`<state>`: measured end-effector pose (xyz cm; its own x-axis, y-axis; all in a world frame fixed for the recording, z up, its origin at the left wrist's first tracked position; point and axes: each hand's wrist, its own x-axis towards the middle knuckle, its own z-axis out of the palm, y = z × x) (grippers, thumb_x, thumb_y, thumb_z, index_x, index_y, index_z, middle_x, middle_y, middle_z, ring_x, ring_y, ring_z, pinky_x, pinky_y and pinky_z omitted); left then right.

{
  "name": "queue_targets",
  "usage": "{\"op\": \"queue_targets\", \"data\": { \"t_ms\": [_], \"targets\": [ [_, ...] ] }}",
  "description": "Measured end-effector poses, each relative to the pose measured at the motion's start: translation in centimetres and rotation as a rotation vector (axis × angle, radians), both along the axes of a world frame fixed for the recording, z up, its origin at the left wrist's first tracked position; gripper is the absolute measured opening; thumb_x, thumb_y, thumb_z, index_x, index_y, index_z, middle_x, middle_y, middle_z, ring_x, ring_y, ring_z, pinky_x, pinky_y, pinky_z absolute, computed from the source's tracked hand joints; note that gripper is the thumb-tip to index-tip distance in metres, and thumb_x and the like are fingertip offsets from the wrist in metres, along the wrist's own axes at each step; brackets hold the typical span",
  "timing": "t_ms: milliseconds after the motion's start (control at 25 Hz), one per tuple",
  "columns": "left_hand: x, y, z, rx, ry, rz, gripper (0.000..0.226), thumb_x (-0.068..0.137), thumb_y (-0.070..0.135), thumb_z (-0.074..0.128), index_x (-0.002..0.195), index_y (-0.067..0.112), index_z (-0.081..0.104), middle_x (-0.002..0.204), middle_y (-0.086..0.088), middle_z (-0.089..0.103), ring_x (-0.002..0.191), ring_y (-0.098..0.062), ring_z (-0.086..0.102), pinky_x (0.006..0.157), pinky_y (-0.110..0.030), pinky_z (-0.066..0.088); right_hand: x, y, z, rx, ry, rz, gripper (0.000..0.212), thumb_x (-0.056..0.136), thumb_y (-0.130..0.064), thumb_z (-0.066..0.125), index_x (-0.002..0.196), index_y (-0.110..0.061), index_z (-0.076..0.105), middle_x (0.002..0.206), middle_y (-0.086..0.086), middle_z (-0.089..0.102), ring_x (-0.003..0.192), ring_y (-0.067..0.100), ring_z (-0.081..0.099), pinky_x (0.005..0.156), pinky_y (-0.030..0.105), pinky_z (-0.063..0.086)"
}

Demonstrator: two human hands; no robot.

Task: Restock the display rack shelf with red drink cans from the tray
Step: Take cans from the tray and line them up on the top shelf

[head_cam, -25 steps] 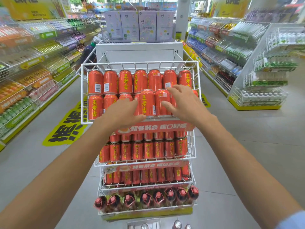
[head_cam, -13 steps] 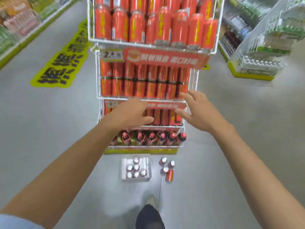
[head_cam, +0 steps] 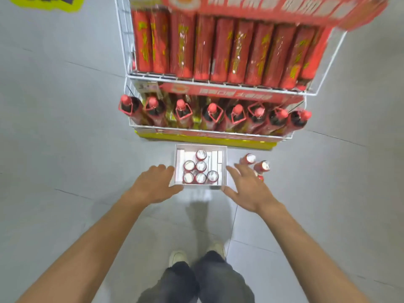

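A white tray (head_cam: pixel 222 169) sits on the floor in front of the rack, holding several red drink cans (head_cam: pixel 200 171) seen from above. My left hand (head_cam: pixel 154 185) hovers open at the tray's left side. My right hand (head_cam: pixel 248 190) hovers open at its right side. Neither hand holds anything. The white wire display rack (head_cam: pixel 218 84) stands just beyond, its shelf packed with red cans (head_cam: pixel 220 49).
Loose red cans (head_cam: pixel 255 164) stand on the floor right of the tray, partly behind my right hand. Dark bottles with red caps (head_cam: pixel 213 115) fill the rack's bottom shelf. My legs and shoes (head_cam: pixel 197 256) are below. Grey floor lies on both sides.
My view has tilted down from the top shelf to the floor. Both hands have dropped from the top shelf's cans to either side of the tray.
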<state>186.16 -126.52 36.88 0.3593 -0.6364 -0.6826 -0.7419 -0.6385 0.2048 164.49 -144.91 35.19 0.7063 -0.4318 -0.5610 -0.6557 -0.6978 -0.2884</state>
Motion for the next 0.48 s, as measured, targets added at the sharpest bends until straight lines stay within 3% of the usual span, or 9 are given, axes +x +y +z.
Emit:
{"op": "queue_targets", "data": {
  "t_ms": [120, 280, 480],
  "targets": [
    [0.3, -0.6, -12.1, -0.012, 0.033, 0.048, 0.066, 0.096, 0.059, 0.053, 0.143, 0.013, 0.045, 0.138, -0.011, 0.054, 0.131, -0.033, 0.049, 0.104, -0.044, 0.045, 1.3, -0.1, -12.1, -0.012, 0.014, 0.017, 0.075, 0.101, -0.059, 0.047, 0.163, -0.019, 0.033, 0.169, 0.014, 0.031, 0.157, 0.033, 0.026, 0.123, 0.046, 0.033],
    [1.8, -4.8, -26.0, -0.104, 0.026, 0.071, 0.063, 0.093, 0.055, 0.058, 0.139, 0.013, 0.049, 0.137, -0.013, 0.057, 0.128, -0.036, 0.051, 0.102, -0.043, 0.046, 5.3, -2.9, -25.6, -0.044, -0.011, 0.004, 0.073, 0.105, -0.049, 0.051, 0.166, -0.018, 0.026, 0.171, 0.013, 0.027, 0.159, 0.032, 0.022, 0.123, 0.044, 0.032],
    [2.8, -9.0, -39.5, -0.154, -0.021, 0.04, 0.059, 0.092, 0.05, 0.062, 0.136, 0.012, 0.048, 0.135, -0.013, 0.056, 0.128, -0.034, 0.051, 0.098, -0.045, 0.048, 9.4, -5.6, -38.3, -0.111, -0.069, -0.015, 0.072, 0.105, -0.056, 0.048, 0.163, -0.018, 0.029, 0.168, 0.013, 0.033, 0.156, 0.032, 0.027, 0.119, 0.047, 0.036]
  ]
}}
